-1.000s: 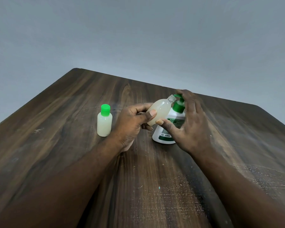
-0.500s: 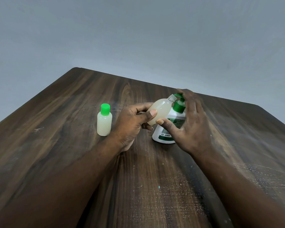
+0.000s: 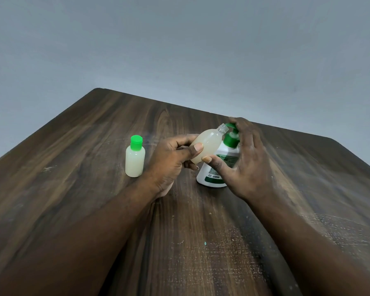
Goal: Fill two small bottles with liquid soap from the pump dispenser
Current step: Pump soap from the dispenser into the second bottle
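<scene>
In the head view, the left hand [image 3: 169, 161] grips the uncapped small bottle [image 3: 207, 144], tilted, its neck at the pump dispenser [image 3: 225, 151] nozzle. The right hand [image 3: 246, 165] presses nearly straight fingers on the pump. The capped bottle [image 3: 135, 161] stands left of both hands.

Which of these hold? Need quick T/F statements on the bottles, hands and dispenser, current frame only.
1. The left hand holds an uncapped small bottle tilted toward the pump dispenser. True.
2. The capped small bottle lies on its side. False: it stands upright on the table.
3. The right hand reaches over the top of the pump dispenser. True.
4. The capped small bottle has a white cap. False: the cap is green.
5. The uncapped small bottle is empty. False: cloudy liquid fills most of it.
</scene>
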{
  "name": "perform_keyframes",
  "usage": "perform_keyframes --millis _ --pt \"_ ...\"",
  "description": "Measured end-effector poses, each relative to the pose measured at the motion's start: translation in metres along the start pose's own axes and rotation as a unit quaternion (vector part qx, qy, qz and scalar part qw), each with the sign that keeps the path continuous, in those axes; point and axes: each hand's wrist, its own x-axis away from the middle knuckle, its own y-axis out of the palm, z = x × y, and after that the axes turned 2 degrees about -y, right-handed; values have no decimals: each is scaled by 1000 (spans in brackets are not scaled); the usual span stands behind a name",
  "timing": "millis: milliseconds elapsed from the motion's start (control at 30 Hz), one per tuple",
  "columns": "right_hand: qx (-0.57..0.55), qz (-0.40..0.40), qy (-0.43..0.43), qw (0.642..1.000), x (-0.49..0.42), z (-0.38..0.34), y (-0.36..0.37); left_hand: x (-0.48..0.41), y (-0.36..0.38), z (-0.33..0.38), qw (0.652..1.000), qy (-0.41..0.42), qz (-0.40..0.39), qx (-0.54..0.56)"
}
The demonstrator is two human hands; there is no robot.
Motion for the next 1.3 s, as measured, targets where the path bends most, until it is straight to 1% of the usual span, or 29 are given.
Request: perform_keyframes --millis 133,367,567,967,1167,1300 --pt "-10 15 2 1000 5 -3 6 1 1 0 1000 -3 -3 5" --pt "0 -9 2 1000 -1 -1 -1 1 1 0 1000 -2 0 6" --pt "-6 12 -2 1000 3 0 4 2 3 1 1000 -4 4 1" --pt "-24 -23 7 999 -2 -3 -15 4 6 8 1000 -21 20 1" --pt "-16 -61 25 998 -8 -4 -35 13 9 22 999 0 34 -32" --pt "-12 -29 22 999 -11 -7 -50 24 3 32 997 17 64 -51"
